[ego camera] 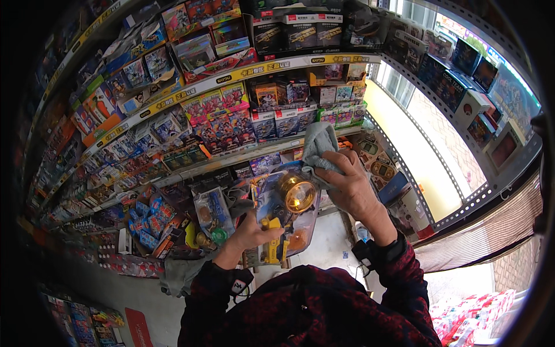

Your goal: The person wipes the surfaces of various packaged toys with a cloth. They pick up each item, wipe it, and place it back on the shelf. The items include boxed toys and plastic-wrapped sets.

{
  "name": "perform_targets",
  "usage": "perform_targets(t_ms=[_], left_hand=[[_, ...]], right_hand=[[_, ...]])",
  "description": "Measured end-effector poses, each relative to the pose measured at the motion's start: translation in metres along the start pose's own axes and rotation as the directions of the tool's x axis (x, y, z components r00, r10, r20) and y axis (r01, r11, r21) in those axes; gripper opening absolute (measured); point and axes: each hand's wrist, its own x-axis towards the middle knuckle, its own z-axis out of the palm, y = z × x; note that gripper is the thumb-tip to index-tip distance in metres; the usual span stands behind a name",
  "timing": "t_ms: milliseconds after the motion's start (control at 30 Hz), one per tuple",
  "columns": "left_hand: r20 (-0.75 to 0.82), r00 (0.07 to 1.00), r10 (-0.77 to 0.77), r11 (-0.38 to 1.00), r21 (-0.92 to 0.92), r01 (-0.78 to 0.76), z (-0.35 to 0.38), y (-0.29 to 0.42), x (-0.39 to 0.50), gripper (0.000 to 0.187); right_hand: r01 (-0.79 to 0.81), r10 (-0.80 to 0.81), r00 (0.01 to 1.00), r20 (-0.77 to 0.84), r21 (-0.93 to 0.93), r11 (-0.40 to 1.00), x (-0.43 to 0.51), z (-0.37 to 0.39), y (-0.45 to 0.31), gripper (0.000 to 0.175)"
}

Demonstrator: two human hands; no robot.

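Note:
My left hand [256, 233] grips a clear plastic blister pack [310, 219] by its near left side, the thumb lying over a yellow plastic part [272, 245]. In the pack show a shiny gold yo-yo [299, 196] and an orange round piece [298, 239]. My right hand [353, 184] holds a bunched grey-green cloth [320, 141] at the pack's far right corner; whether the cloth touches the plastic I cannot tell. Left of my left hand, a similar blister pack [212, 210] with a green round piece [219, 235] stands before the shelves.
Shelves with a yellow-and-white printed edge strip [243, 71] hold many toy and card boxes [223, 126]. An open box of blue packets [151, 219] sits at lower left, near a hanging grey cloth [184, 271]. A perforated metal upright [401, 167] and mesh curtain [485, 234] stand right.

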Motion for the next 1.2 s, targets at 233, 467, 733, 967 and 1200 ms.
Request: perform_targets(t_ms=[233, 467, 733, 967, 1200], left_hand=[[0.002, 1.000, 0.007, 0.983, 0.184, -0.007, -0.006, 0.002, -0.001, 0.048], [0.084, 0.987, -0.139, 0.964, 0.242, 0.115, -0.007, 0.014, 0.001, 0.046], [0.046, 0.977, -0.209, 0.914, 0.364, 0.178, 0.000, 0.009, 0.007, 0.045], [0.032, 0.971, -0.236, 0.972, 0.018, 0.236, -0.012, 0.012, 0.001, 0.044], [-0.172, 0.973, -0.152, 0.911, -0.407, 0.070, 0.002, 0.009, 0.007, 0.042]], right_hand=[[0.178, -0.178, 0.980, 0.088, 0.004, 0.984, 0.020, -0.008, 0.005, 0.032], [0.330, -0.338, 0.938, 0.069, 0.108, 0.938, 0.037, -0.019, -0.017, 0.027], [0.496, -0.485, 0.800, 0.354, 0.066, 0.866, 0.038, 0.001, -0.042, 0.016], [0.211, -0.166, 0.971, 0.175, -0.282, 0.936, 0.032, -0.009, 0.006, 0.029], [-0.023, 0.008, 0.997, -0.079, -0.187, 0.982, -0.006, 0.025, -0.008, 0.040]])
